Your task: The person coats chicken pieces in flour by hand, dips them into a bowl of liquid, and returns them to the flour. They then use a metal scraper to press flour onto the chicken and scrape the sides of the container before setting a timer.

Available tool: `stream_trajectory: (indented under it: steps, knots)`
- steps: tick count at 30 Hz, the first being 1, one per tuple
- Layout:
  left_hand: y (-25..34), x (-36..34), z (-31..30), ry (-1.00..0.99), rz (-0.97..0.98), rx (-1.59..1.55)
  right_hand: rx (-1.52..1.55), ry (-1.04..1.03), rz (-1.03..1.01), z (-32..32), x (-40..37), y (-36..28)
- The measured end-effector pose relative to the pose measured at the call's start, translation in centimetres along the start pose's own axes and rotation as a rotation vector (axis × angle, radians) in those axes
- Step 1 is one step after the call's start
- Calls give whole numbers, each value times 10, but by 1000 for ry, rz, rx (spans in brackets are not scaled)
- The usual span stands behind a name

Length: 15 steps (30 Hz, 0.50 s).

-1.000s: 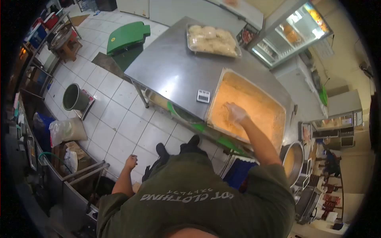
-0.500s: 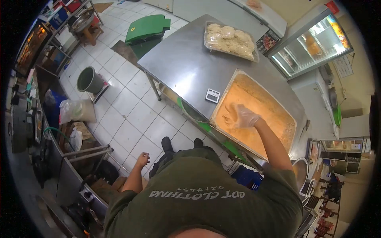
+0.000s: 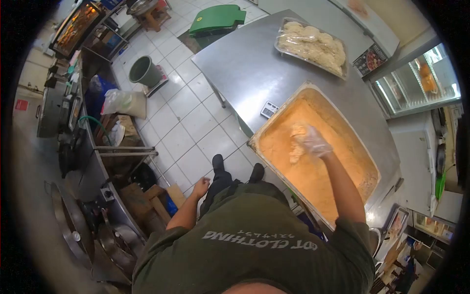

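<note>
My right hand (image 3: 317, 143), in a clear plastic glove, is closed around a lumpy, flour-coated piece of food (image 3: 296, 151). It is just over the orange-tinted flour (image 3: 323, 181) that fills a large rectangular metal tray (image 3: 373, 175). What kind of food the coating covers I cannot make out. My left hand (image 3: 201, 187) is bare and hangs beside my left leg, its fingers loosely bent and nothing visible in them. A small white digital timer (image 3: 269, 110) lies against the tray's left side.
The tray sits on a steel table (image 3: 240, 61) with a film-wrapped tray of pale coated pieces (image 3: 313, 46) at its far end. Beyond the left edge stand a green lidded bin (image 3: 218, 19) and a grey-green bucket (image 3: 145, 72). A steel counter with pans (image 3: 71, 230) runs along my left.
My right hand has come up from the flour with the coated piece now showing in it. The camera view has turned, and the tray has shifted toward me.
</note>
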<state>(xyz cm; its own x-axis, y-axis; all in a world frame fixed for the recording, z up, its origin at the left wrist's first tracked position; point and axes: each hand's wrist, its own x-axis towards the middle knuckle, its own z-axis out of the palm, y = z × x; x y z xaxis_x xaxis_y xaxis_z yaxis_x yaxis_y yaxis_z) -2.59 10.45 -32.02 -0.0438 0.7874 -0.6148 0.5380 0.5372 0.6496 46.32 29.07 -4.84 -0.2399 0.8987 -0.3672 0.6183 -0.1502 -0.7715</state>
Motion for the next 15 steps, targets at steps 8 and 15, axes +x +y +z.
stream_trajectory:
  steps: [8, 15]
  knots:
    - [235, 63, -35, 219, 706, 164, -526, 159, 45, -12, -59, 47]
    - [426, 90, -17, -3, 1227, 588, -687, 156, 81, 61, 30, 36]
